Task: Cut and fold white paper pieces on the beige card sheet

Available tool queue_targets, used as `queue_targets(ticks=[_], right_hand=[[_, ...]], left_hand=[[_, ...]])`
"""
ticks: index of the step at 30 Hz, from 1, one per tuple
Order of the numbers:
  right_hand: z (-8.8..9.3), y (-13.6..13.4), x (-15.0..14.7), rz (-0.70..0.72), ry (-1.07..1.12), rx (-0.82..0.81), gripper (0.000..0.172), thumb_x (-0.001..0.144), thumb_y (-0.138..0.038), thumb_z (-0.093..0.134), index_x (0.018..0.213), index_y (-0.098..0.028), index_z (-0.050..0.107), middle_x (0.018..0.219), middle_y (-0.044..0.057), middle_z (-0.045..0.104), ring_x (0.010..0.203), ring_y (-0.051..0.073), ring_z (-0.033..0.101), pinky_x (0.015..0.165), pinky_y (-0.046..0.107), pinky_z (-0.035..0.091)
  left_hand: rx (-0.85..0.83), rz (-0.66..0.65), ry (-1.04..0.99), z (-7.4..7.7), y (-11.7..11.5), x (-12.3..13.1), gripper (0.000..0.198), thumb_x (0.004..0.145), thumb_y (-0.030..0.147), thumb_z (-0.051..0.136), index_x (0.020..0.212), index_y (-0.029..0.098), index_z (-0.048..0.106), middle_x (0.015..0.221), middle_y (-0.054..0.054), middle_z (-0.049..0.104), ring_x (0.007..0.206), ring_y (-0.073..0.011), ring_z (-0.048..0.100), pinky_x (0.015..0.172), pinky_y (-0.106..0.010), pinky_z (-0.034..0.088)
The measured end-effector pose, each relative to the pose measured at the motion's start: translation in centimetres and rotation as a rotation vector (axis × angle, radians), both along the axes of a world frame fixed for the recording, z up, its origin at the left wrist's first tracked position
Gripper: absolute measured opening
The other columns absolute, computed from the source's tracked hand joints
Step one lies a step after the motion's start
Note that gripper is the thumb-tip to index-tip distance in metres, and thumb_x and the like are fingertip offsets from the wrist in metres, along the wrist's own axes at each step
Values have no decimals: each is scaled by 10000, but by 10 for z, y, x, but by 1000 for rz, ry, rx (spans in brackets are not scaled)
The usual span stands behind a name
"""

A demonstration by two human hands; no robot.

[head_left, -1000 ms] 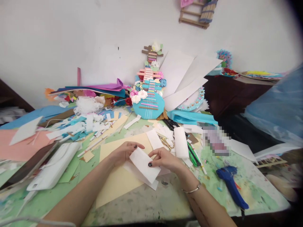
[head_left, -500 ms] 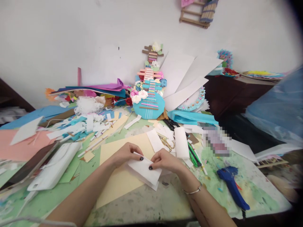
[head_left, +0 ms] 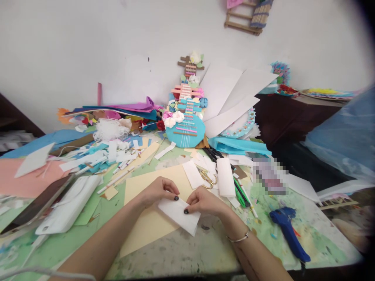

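A folded white sheet of paper (head_left: pixel 180 215) is pinched between my two hands, above a cream sheet of card (head_left: pixel 143 230) on the table. My left hand (head_left: pixel 159 192) grips its upper left edge, thumb on top and fingers behind. On the upper right edge, my right hand (head_left: pixel 202 201) holds it the same way; its fingertips are hidden behind the paper. Just beyond lie gold-handled scissors (head_left: pixel 207 177) and a roll of white paper (head_left: pixel 225 177). Green pens (head_left: pixel 240 193) rest to the right of the roll.
A blue glue gun (head_left: pixel 288 232) lies at the right. On the left are a white power strip (head_left: pixel 68 205) and a dark tablet-like device (head_left: pixel 35 203). Paper scraps (head_left: pixel 96 158) and a blue paper guitar (head_left: pixel 186 130) with flowers stand at the back.
The white paper's layers, spread apart at the lower edge before, now lie together. Both hands keep their hold and have barely moved; the view has shifted slightly.
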State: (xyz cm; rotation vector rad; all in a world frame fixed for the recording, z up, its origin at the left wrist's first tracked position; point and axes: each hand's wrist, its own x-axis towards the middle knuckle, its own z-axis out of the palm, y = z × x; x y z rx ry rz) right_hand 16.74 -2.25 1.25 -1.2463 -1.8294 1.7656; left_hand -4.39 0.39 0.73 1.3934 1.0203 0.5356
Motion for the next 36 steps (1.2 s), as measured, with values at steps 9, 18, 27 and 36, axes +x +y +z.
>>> queue_targets(ticks=[9, 18, 27, 36], right_hand=[[-8, -3, -12, -103, 40, 99, 340, 678, -432, 637, 787, -115, 694, 458, -52, 457, 428, 48, 265, 408, 190, 180], [-14, 0, -8, -167, 116, -15, 257, 626, -353, 682, 619, -98, 653, 482, -26, 526, 423, 56, 419, 406, 180, 303], [-2, 0, 4, -44, 202, -246, 253, 609, -323, 686, 670, -90, 609, 587, 56, 670, 520, 137, 633, 499, 217, 478], [2, 3, 14, -4, 201, -234, 201, 605, -274, 673, 663, -95, 600, 583, 48, 676, 503, 132, 628, 485, 208, 474]], left_hand=[[-23, 13, -28, 2, -3, 4, 179, 550, 237, 721, 679, 124, 669, 613, -48, 653, 560, -136, 580, 499, -201, 376], [-48, 95, -51, 5, 7, -10, 165, 537, 212, 749, 658, 138, 665, 562, -23, 649, 509, -108, 564, 487, -188, 367], [-87, 101, -99, 3, 16, -26, 190, 554, 210, 760, 705, 143, 665, 597, -33, 675, 532, -123, 596, 491, -191, 404], [-66, 87, -84, -5, 22, -32, 244, 550, 226, 766, 738, 124, 650, 615, -35, 672, 575, -129, 612, 534, -197, 429]])
